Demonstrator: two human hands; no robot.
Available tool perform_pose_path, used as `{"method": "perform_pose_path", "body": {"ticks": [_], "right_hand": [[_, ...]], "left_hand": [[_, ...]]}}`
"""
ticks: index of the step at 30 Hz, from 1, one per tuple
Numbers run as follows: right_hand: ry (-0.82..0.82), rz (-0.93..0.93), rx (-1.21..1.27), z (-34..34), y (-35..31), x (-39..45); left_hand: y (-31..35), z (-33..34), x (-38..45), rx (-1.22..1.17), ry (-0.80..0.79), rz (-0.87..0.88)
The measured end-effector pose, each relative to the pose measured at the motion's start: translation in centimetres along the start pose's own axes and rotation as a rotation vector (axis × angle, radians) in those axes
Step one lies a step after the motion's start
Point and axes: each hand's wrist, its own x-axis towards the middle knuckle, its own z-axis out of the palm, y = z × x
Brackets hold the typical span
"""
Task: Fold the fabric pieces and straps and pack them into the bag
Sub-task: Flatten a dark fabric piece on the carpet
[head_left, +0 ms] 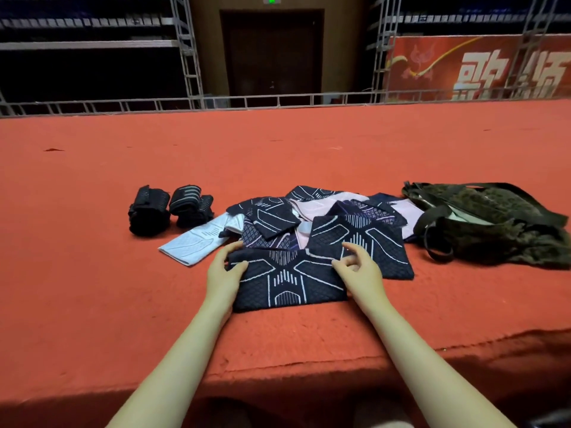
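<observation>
Two bare forearms reach in from the near edge of the red carpeted platform (92, 242). The left hand (224, 267) grips the left end of a folded navy fabric piece (287, 281) with white line patterns, fingers curled over its upper corner. The right hand (358, 268) rests at the piece's right end with fingers loosely bent; whether it pinches the cloth is hard to tell. Just behind lies a heap of navy, pink and white fabric pieces (309, 214). Two rolled black straps (170, 208) sit to the left, near the heap. A dark green bag (494, 223) lies open at the right, touching the heap.
</observation>
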Motion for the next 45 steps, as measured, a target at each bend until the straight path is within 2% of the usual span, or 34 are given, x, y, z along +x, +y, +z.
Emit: {"method": "perform_pose_path", "body": {"ticks": [3,6,9,12,15,18,21,23,27,34,38,42,45], "right_hand": [[-0.136,-0.014,-0.148,0.1,-0.2,-0.3],[-0.189,-0.044,-0.261,0.3,-0.1,-0.7],[-0.065,-0.011,-0.043,0.2,0.5,-0.5],[0.059,0.071,0.101,-0.3,0.5,-0.3],[0.031,0.135,0.157,-0.3,0.3,-0.4],[-0.036,0.123,0.192,0.5,-0.3,-0.5],[-0.025,-0.18,0.01,1.4,-0.6,-0.8],[-0.094,-0.353,-0.117,2.2,-0.7,-1.2],[-0.244,-0.52,-0.315,2.9,-0.1,-1.6],[-0.385,-0.566,-0.463,3.1,-0.5,-2.3],[-0.383,-0.465,-0.384,3.2,-0.5,-2.2],[-0.41,-0.427,-0.588,3.5,-0.1,-1.8],[-0.458,-0.327,-0.616,3.6,-0.3,-1.5]], "left_hand": [[-0.2,-0.2,0.2,-0.044,0.046,-0.036],[-1.0,-0.2,0.3,0.117,0.058,0.044],[-1.5,-0.2,0.4,0.245,0.065,0.088],[-1.9,0.0,0.3,0.375,0.005,0.122],[-2.6,0.3,0.2,0.585,-0.007,0.216],[-2.2,0.5,-0.2,0.602,0.037,0.171],[-1.5,0.7,-0.6,0.629,0.025,0.199],[-1.4,0.7,-0.5,0.639,-0.007,0.217],[-1.6,0.7,-0.4,0.647,-0.079,0.294],[-1.8,0.7,-0.6,0.676,-0.134,0.351],[-1.6,0.8,-1.1,0.707,-0.189,0.418],[-1.6,1.0,-1.5,0.728,-0.203,0.507],[-1.3,1.4,-1.8,0.734,-0.252,0.551]]}}
